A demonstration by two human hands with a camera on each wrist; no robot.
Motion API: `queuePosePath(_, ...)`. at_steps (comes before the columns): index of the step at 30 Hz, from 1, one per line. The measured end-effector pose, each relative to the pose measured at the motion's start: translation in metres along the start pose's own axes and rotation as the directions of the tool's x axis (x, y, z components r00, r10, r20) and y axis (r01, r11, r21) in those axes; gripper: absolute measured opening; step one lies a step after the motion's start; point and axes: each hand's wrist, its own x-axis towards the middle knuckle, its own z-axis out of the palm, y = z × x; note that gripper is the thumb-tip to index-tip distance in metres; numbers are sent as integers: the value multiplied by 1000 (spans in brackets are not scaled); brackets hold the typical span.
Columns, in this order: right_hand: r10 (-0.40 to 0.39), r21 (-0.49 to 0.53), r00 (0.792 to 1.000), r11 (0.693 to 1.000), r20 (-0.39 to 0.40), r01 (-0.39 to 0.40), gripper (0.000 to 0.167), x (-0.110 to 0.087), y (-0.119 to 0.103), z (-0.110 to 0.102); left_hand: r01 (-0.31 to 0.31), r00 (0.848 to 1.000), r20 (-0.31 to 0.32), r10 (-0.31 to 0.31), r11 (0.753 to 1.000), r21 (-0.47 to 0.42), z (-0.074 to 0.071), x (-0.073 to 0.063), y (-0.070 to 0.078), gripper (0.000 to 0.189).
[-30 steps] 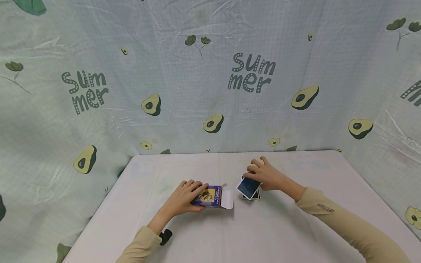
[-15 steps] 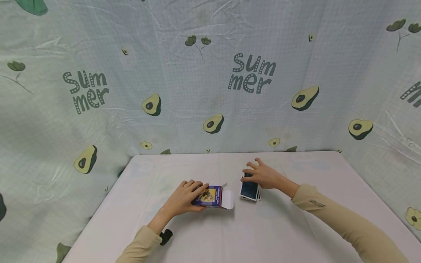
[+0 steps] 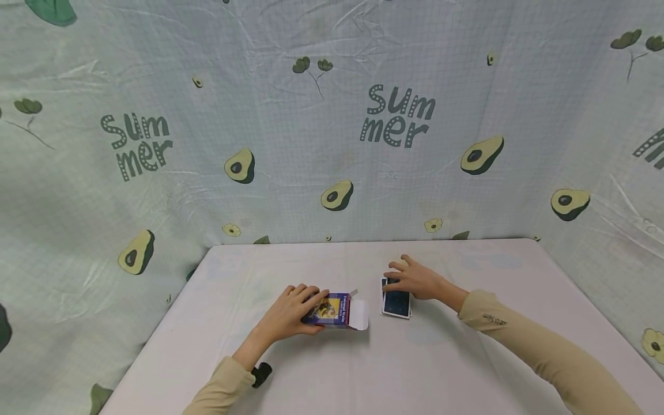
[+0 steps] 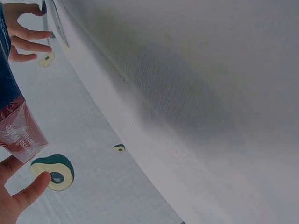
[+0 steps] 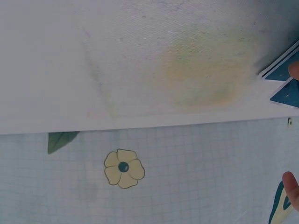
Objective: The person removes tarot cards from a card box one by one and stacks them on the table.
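On the left of the table, my left hand (image 3: 293,311) grips a purple tarot card box (image 3: 329,308) with a picture on its front. The box's white end flap (image 3: 358,315) stands open toward the right. In the left wrist view the box's red end (image 4: 21,133) shows beside the fingers. To the right of the box, my right hand (image 3: 417,280) holds dark blue tarot cards (image 3: 396,302) from above, over the stack on the table. The right wrist view shows the cards (image 5: 282,70) in two groups at an angle, with a fingertip on them. The thumb's grip is partly hidden.
A pale table (image 3: 446,369) lies under both hands. A cloth backdrop (image 3: 290,127) with avocado prints and lettering hangs behind and at the sides. A black strap piece (image 3: 261,374) sits at the left wrist.
The top card group has turned from a slant to nearly line up with the stack beneath. My right hand has shifted slightly left and down. The left hand and box have stayed put.
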Motion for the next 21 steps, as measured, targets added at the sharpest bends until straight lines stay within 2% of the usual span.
queuePosePath(12, -8, -5, 1000, 1000, -9, 8, 61, 6, -2, 8, 8, 1000, -5, -8, 1000, -1, -1, 0, 1, 72)
queuePosePath(21, 14, 15, 999, 1000, 29, -14, 59, 6, -4, 12, 13, 1000, 5, -13, 1000, -4, -1, -1, 2, 74)
